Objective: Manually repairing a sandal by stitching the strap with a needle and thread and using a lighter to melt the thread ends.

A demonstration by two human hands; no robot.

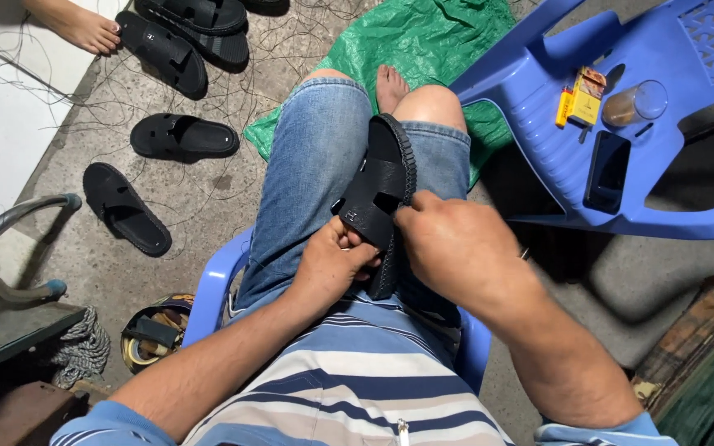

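Observation:
A black sandal (382,186) stands on its edge between my knees, sole turned to the right. My left hand (334,263) pinches its strap near the lower end. My right hand (456,248) grips the sandal's sole edge from the right side. I sit on a blue plastic chair (216,285), in denim shorts and a striped shirt.
Several black sandals (183,136) lie on the concrete floor at left. A green plastic sheet (431,37) lies under my foot. A blue chair (555,149) at right carries a phone (607,171), a small yellow box (586,97) and a glass (636,103). Another person's foot (84,26) shows top left.

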